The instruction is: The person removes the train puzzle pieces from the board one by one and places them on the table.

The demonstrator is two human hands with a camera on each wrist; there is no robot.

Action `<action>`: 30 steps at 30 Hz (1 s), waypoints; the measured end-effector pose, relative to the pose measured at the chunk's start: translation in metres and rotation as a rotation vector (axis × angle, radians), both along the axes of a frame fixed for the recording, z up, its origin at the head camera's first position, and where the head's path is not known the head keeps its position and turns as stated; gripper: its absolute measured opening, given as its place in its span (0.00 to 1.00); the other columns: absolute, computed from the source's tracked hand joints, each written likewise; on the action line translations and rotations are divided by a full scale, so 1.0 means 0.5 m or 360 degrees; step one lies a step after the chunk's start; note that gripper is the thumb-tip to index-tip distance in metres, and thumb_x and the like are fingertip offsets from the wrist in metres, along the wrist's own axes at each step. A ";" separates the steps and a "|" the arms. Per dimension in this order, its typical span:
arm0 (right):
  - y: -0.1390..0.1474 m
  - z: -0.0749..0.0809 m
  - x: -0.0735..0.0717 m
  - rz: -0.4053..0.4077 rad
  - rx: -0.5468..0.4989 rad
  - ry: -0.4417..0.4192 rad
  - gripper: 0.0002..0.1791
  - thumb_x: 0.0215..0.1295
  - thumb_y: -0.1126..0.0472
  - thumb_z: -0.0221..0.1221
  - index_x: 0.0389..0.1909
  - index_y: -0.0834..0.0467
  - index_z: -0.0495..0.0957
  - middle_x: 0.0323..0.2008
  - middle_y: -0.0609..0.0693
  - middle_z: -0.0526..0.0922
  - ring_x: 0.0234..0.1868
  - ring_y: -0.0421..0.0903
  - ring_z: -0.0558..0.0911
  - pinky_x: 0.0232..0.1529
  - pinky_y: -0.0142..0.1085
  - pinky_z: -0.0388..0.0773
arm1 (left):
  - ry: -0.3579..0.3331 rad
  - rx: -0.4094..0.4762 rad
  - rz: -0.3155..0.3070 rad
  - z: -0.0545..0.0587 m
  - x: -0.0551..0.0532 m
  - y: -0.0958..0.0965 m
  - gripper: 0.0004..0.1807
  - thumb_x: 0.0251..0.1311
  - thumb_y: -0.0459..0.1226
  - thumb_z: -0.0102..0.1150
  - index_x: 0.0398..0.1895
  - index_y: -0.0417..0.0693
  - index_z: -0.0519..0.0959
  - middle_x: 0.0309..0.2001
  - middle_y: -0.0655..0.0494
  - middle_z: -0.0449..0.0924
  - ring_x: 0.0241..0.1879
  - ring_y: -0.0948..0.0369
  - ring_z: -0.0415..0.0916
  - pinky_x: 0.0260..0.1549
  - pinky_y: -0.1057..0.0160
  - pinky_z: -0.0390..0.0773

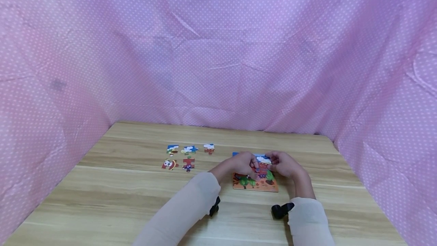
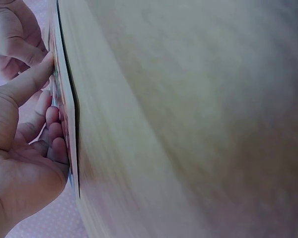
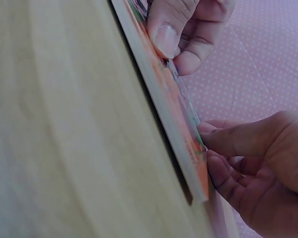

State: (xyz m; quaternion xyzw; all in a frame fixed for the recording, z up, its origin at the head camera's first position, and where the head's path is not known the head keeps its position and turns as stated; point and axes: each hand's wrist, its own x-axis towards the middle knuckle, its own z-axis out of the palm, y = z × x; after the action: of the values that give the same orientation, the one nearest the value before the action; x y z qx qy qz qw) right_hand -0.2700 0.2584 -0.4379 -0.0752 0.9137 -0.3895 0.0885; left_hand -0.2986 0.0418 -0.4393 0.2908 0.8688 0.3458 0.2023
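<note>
A jigsaw puzzle board [image 1: 254, 189] with a red house, green trees and an orange border lies flat on the table, partly covered by both hands. My left hand [image 1: 243, 163] bends over its middle, thumb and fingertips at a red puzzle piece [image 1: 262, 171] within the picture. In the right wrist view, the left thumb [image 3: 166, 37] and a finger come close together on the board's surface. My right hand [image 1: 286, 165] is at the board's far right corner, its thumb [image 3: 238, 141] on the surface and other fingers bent beside the edge. The palms hide part of the picture.
Several loose puzzle pieces lie left of the board in two rows: one with a white cartoon face [image 1: 168, 164], a red piece [image 1: 188, 163], and blue-topped pieces such as a cloud piece [image 1: 189, 150]. Pink dotted cloth [image 1: 218, 67] hangs around the wooden table [image 1: 112, 185].
</note>
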 end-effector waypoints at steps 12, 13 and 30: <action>0.007 -0.005 -0.001 -0.0003 0.0010 -0.0014 0.23 0.67 0.72 0.63 0.63 0.66 0.76 0.46 0.55 0.78 0.48 0.52 0.74 0.50 0.45 0.74 | -0.0065 0.0060 0.0006 -0.001 0.001 0.001 0.13 0.56 0.37 0.77 0.39 0.48 0.81 0.34 0.60 0.76 0.33 0.66 0.70 0.35 0.69 0.72; 0.007 -0.004 -0.001 0.0004 0.0007 -0.0014 0.24 0.66 0.72 0.62 0.63 0.66 0.76 0.46 0.56 0.78 0.47 0.52 0.74 0.49 0.44 0.74 | -0.0068 0.0064 0.0005 0.000 0.000 0.000 0.12 0.56 0.36 0.77 0.39 0.48 0.81 0.35 0.60 0.76 0.33 0.66 0.70 0.35 0.69 0.72; 0.012 0.006 0.002 0.0090 -0.0074 -0.0056 0.36 0.58 0.66 0.73 0.67 0.67 0.72 0.46 0.57 0.77 0.47 0.52 0.72 0.47 0.42 0.72 | -0.0010 0.0007 -0.0074 0.002 -0.009 0.001 0.17 0.52 0.39 0.80 0.38 0.49 0.80 0.35 0.61 0.76 0.34 0.66 0.70 0.37 0.70 0.72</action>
State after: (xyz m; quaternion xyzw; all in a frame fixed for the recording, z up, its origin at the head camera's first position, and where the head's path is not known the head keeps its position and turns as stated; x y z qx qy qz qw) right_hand -0.2690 0.2643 -0.4348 -0.0961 0.9002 -0.4092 0.1139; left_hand -0.3034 0.0425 -0.4384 0.3103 0.8605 0.3439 0.2122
